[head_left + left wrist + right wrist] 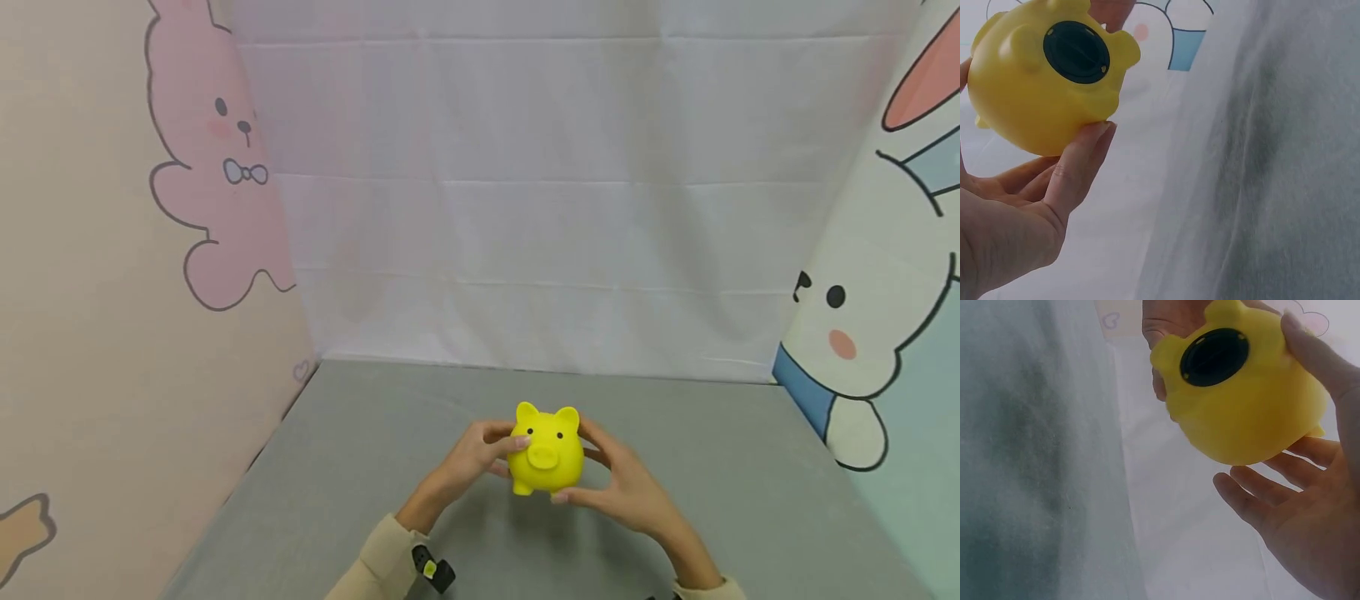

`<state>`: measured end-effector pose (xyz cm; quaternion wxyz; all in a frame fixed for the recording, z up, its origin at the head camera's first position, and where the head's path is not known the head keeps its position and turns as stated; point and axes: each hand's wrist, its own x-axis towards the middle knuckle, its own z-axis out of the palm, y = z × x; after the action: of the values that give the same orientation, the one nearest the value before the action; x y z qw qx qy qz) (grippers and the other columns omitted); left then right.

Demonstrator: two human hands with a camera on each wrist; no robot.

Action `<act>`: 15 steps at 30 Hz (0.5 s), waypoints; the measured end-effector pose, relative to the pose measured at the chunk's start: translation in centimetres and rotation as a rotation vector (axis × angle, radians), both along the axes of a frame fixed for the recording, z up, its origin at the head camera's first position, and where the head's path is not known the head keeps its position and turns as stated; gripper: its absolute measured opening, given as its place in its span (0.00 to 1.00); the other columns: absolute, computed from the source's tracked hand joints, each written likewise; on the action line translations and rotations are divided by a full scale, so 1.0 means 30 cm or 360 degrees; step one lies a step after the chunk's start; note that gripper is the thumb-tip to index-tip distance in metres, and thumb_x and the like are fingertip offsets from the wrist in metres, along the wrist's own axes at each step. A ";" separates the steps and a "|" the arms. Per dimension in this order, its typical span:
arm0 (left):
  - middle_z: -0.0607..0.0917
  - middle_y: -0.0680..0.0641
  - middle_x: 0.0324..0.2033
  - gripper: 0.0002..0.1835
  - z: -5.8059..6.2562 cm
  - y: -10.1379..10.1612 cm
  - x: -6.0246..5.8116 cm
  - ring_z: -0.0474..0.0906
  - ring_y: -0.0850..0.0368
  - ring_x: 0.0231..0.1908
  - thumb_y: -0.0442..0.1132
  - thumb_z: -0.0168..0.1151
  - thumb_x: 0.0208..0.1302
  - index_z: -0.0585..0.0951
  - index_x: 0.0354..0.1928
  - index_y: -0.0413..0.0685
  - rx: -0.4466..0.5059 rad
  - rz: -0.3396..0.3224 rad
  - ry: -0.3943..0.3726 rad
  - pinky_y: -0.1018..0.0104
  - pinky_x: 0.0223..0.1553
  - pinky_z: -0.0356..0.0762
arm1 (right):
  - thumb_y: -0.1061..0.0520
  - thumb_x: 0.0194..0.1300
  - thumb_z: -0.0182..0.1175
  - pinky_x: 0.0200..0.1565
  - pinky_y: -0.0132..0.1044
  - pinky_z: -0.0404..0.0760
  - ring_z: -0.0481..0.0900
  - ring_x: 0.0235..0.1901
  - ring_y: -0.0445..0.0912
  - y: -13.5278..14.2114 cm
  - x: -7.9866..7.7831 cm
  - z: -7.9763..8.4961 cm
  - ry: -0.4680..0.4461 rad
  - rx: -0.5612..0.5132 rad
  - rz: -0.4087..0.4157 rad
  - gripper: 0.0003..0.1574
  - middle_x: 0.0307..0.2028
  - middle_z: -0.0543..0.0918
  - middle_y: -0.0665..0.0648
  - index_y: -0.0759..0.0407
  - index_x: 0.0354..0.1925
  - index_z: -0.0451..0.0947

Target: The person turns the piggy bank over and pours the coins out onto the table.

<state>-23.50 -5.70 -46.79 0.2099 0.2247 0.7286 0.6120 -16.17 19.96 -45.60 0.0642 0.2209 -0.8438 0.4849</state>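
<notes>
A yellow piggy bank [546,467] is held up over the grey table between both hands, its snout and eyes turned toward the head camera. My left hand [474,457] grips its left side, thumb on the front beside the snout and fingers behind. My right hand [630,490] holds the other side, with the thumb low near a foot and fingers reaching behind the ear. From below, both wrist views show the underside of the piggy bank [1029,100], with a round black plug [1215,356] set between the stubby feet.
The grey cloth-covered table [375,417] casts a soft shadow under the hands. A white creased curtain [525,208] closes the back. Side panels carry a pink bear drawing [217,167] on the left and a white rabbit drawing [862,317] on the right.
</notes>
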 end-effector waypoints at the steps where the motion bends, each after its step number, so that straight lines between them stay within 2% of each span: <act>1: 0.89 0.43 0.56 0.33 0.004 0.001 0.000 0.88 0.57 0.47 0.63 0.63 0.70 0.83 0.66 0.48 0.0002 -0.0001 -0.0027 0.60 0.44 0.92 | 0.47 0.56 0.82 0.63 0.56 0.84 0.75 0.71 0.60 -0.002 -0.001 0.001 -0.0012 -0.0008 -0.0005 0.60 0.76 0.72 0.59 0.53 0.79 0.63; 6: 0.89 0.42 0.55 0.36 0.015 0.003 0.006 0.89 0.56 0.46 0.65 0.62 0.71 0.82 0.66 0.44 0.0023 -0.0035 -0.0113 0.59 0.44 0.92 | 0.47 0.57 0.81 0.61 0.52 0.86 0.79 0.66 0.51 0.001 0.005 -0.004 -0.0043 -0.0040 -0.0046 0.56 0.72 0.76 0.55 0.51 0.78 0.66; 11: 0.89 0.42 0.55 0.36 0.023 0.007 0.009 0.90 0.54 0.47 0.67 0.58 0.73 0.82 0.65 0.43 -0.0002 -0.0072 -0.0105 0.59 0.46 0.92 | 0.48 0.58 0.80 0.57 0.40 0.88 0.81 0.60 0.40 0.004 0.006 -0.013 0.0009 -0.0067 -0.0108 0.50 0.68 0.81 0.53 0.51 0.74 0.70; 15: 0.89 0.42 0.55 0.37 0.027 0.013 0.014 0.90 0.52 0.49 0.68 0.56 0.74 0.84 0.62 0.42 -0.0009 -0.0062 -0.0128 0.57 0.46 0.92 | 0.49 0.60 0.79 0.53 0.34 0.88 0.84 0.55 0.41 0.002 0.006 -0.014 -0.0011 -0.0094 -0.0140 0.44 0.62 0.86 0.54 0.53 0.71 0.74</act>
<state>-23.09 -5.30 -45.99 0.2516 0.2135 0.7167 0.6143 -16.01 20.04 -46.02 0.0889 0.1798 -0.8382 0.5071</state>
